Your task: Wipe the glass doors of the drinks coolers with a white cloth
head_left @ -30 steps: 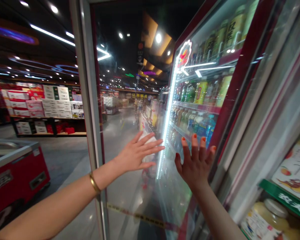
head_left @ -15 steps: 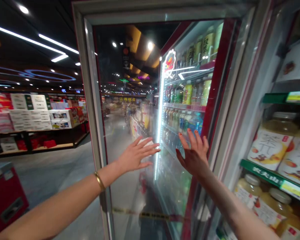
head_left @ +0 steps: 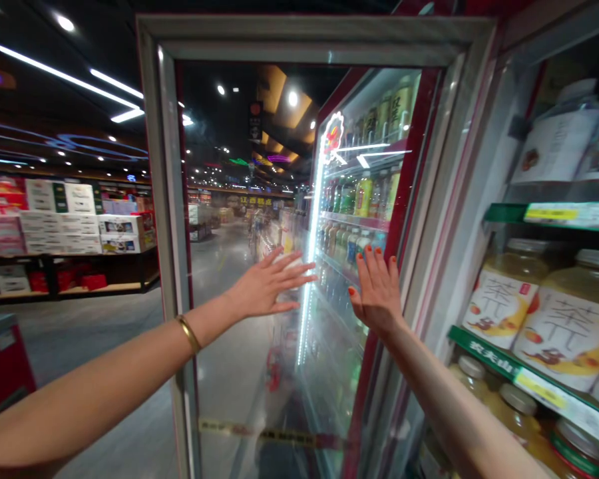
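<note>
Both of my hands lie flat against the inner side of a fridge's open glass door (head_left: 239, 166). My left hand (head_left: 267, 286), fingers spread, presses the pane near its middle; a gold bracelet (head_left: 188, 332) circles that wrist. My right hand (head_left: 377, 289), fingers stretched upward with orange-red nails, rests on the glass close to the hinge side. Neither hand holds anything. Through the pane a neighbouring lit cooler (head_left: 359, 199) full of drink bottles shows.
The open fridge at right has shelves with large juice jars (head_left: 509, 293) and a green price rail (head_left: 524, 379). A red chest freezer (head_left: 2, 359) stands at far left. Stacked boxes (head_left: 70, 219) line shelving across the grey aisle floor (head_left: 124, 326).
The door has swung wider and my view has turned right, revealing more of the fridge shelves. Both hands stayed flat on the glass, moving slightly up and left.
</note>
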Available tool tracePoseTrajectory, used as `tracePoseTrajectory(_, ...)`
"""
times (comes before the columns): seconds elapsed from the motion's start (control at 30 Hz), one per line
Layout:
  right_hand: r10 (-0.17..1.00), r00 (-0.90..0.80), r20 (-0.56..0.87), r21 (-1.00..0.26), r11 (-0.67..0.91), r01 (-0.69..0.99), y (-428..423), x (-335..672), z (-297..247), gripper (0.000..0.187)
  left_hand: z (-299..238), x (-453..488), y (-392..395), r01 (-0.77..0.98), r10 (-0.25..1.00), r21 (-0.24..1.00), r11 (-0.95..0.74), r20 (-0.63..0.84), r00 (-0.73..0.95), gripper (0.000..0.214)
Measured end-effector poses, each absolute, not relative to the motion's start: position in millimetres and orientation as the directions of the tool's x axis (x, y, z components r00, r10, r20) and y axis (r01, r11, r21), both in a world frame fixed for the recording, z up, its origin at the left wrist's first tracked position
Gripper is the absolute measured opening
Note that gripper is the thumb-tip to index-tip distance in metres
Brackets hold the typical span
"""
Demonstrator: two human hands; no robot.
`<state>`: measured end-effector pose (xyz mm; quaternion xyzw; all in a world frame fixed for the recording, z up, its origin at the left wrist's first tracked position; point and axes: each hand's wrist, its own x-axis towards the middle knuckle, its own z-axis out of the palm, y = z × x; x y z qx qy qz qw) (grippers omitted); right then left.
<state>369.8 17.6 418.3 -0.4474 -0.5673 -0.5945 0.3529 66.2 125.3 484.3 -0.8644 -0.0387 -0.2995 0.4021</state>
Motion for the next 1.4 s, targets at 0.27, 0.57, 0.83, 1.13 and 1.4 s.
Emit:
tracePoseTrajectory(0.27, 0.111, -0.24, 0.964, 0.247, -0.055, 0.967, 20.7, 367.8, 418.4, 0.089, 514.2, 122.3, 102.5, 0.552, -0.084, -0.458, -0.697, 0.816, 0.571, 0.085)
tracePoseTrajectory(0.57, 0.005, -0.317, 0.948, 0.317, 0.052, 0.947, 16.2, 369.4, 417.9, 0.086, 517.0, 124.6, 91.6, 0.612, -0.06, -0.474, -0.633, 0.819, 0.571, 0.08)
tracePoseTrajectory(0.83, -0.071, -0.31, 0.948, 0.317, 0.148, 0.937, 10.1, 373.8, 417.6, 0.081, 446.4, 156.3, 69.0, 0.274, -0.126, -0.693, -0.667, 0.467, 0.875, 0.072)
tracePoseTrajectory(1.13, -0.122, -0.288, 0.95, 0.31, 0.236, 0.921, 9.5, 372.7, 419.5, 0.076, 530.6, 151.4, 60.7, 0.616, -0.084, -0.455, -0.643, 0.841, 0.534, 0.078)
tracePoseTrajectory(1.4, -0.056, -0.192, 0.98, 0.197, 0.106, 0.975, 7.7, 335.2, 412.9, 0.084, 405.9, 94.7, 43.3, 0.381, 0.003, -0.364, -0.85, 0.719, 0.695, 0.102)
